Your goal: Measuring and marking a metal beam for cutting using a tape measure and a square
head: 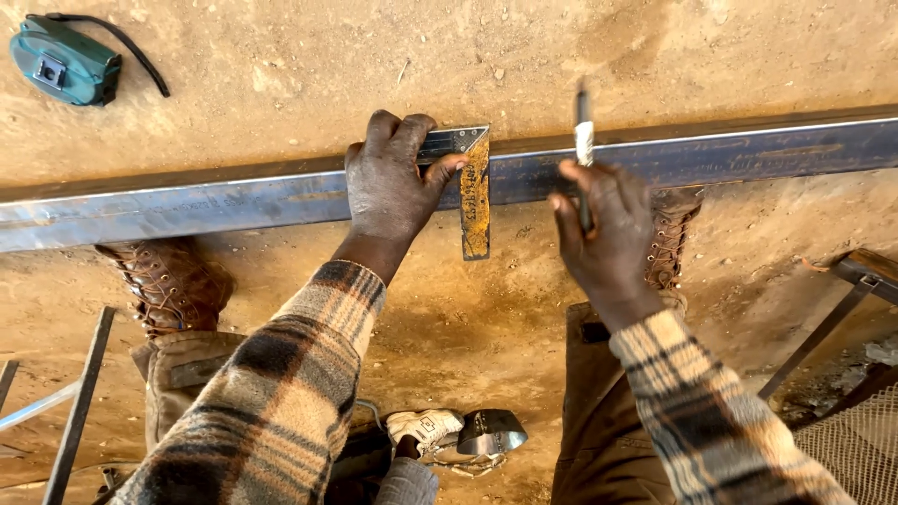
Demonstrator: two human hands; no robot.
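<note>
Sandy dirt ground (pixel 309 56) everywhere, orange-brown and a bit lumpy, and that's the whole workbench. A long steel box tube (pixel 187 201) lies flat across it from edge to edge, and the person stands right over it with a brown laced boot (pixel 168 281) tucked up against its near side, probably so it can't shift.

Left hand (pixel 388 178) is spread flat and pressing down on a try square (pixel 463 173). The dark stock runs along the tube's far edge and the rusty yellowish blade (pixel 475 201) crosses the top face and hangs off the near side. Fingers are splayed over the stock with the thumb hooked against the blade, which looks like the way to keep it hard against the edge so the blade stays square.

Right hand (pixel 603 234) is curled tight around a thin marker or scriber (pixel 584 140), gripped like a pen, tip pointing away and over the tube just right of the blade, not touching the blade as far as I can see.

Up in the far left corner a teal tape measure (pixel 64 64) sits on the dirt, well apart. Down near the feet there's a light work glove (pixel 426 428) and a shiny metal bit beside it, plus some thin steel bars (pixel 79 402) on the left and wire mesh (pixel 856 440) at the right edge.
</note>
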